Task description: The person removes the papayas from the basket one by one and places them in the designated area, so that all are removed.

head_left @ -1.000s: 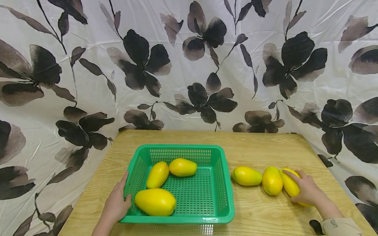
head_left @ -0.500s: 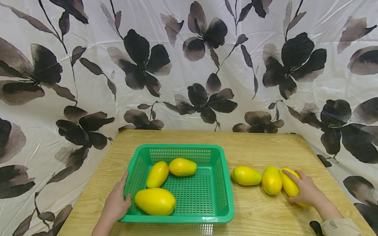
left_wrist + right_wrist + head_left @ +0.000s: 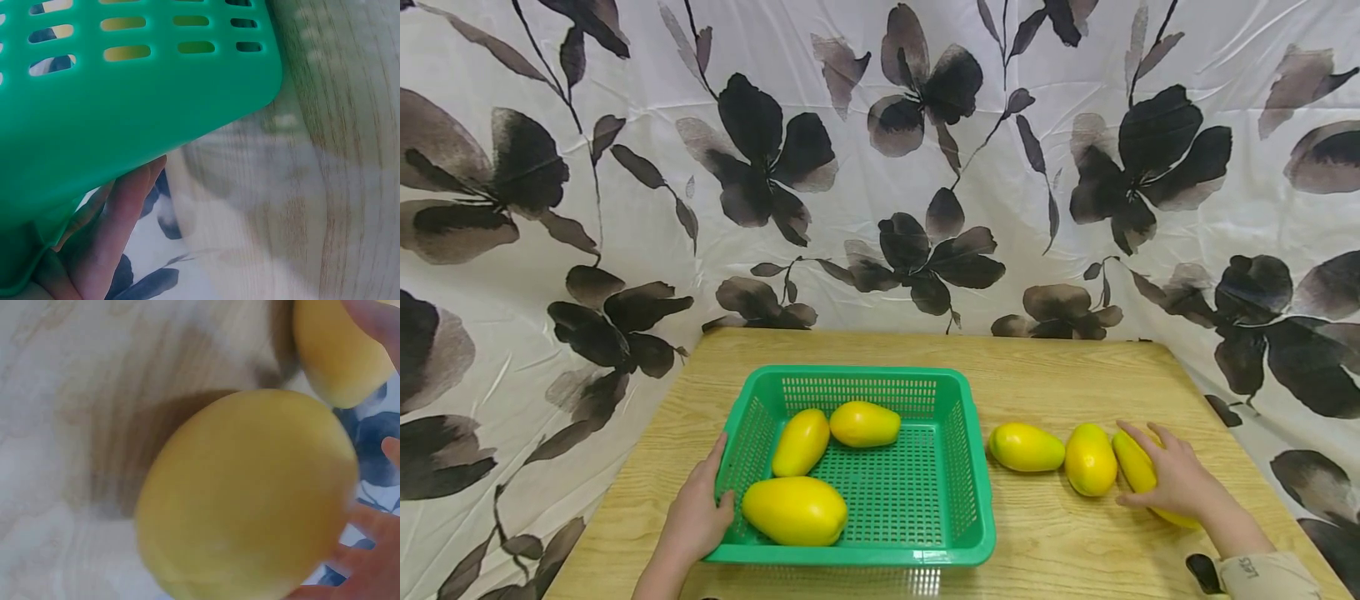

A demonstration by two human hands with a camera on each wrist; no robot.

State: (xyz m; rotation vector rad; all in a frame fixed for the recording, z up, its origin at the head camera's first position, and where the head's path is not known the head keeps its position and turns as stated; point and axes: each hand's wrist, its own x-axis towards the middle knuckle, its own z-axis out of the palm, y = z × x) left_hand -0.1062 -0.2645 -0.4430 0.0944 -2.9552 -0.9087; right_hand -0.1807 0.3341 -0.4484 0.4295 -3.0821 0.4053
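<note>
A green plastic basket with slotted walls holds three yellow mangoes, one of them a large mango at the front left. My left hand grips the basket's left side, thumb over the rim and fingers along the outer wall. In the left wrist view those fingers lie against the green wall. My right hand is spread over the rightmost mango on the table. The right wrist view shows this mango large, with fingers beside it and the thumb apart from it.
Two more mangoes lie between the basket and my right hand: one with a greenish tip, the other upright in view. The wooden table ends at a flower-printed cloth behind and at both sides.
My right hand's fingers and thumb have spread wider, and the rightmost mango has shifted slightly right, away from its neighbour. The left hand and basket have stayed in place.
</note>
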